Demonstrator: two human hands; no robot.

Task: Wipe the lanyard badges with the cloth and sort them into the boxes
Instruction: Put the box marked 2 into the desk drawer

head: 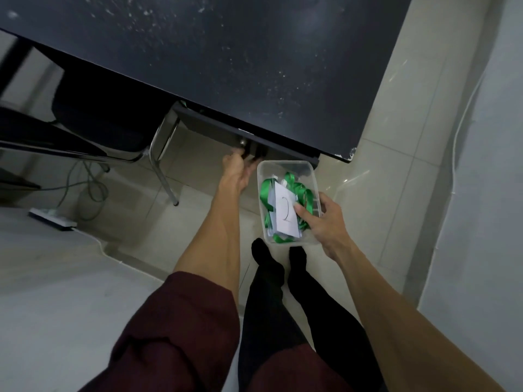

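My right hand [324,222] grips a clear plastic box [285,166] by its right rim, thumb inside, holding it in the air below the desk edge. Inside lie green lanyards [297,188] and white badge cards [285,213], the top card marked with a hand-drawn curve. My left hand [237,171] reaches under the black desk [254,66], its fingers curled on the front of a dark drawer [215,128] beside a small round knob [242,142]. No cloth is in view.
A chair with chrome legs [164,165] stands under the desk to the left. Cables and a white power strip [53,220] lie on the tiled floor. A pale wall [486,193] runs along the right. My feet in black socks [277,258] stand just below the box.
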